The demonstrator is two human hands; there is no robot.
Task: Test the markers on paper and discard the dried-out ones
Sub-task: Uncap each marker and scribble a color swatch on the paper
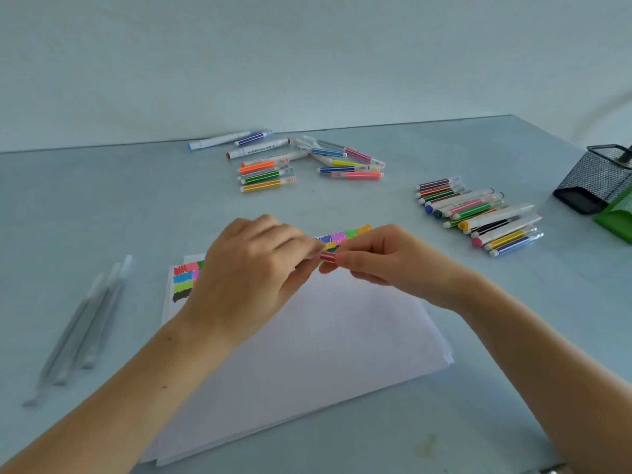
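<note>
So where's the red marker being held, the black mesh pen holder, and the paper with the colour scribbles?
red marker [327, 256]: head view, striped barrel between both hands.
black mesh pen holder [602, 176]: head view, mesh side wall.
paper [325, 336]: head view, blank middle area.

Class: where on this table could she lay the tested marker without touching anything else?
Bare table lies between the far marker pile and the right-hand row, and between the grey pens and the paper. Crowded: beside the mesh holder.
</note>
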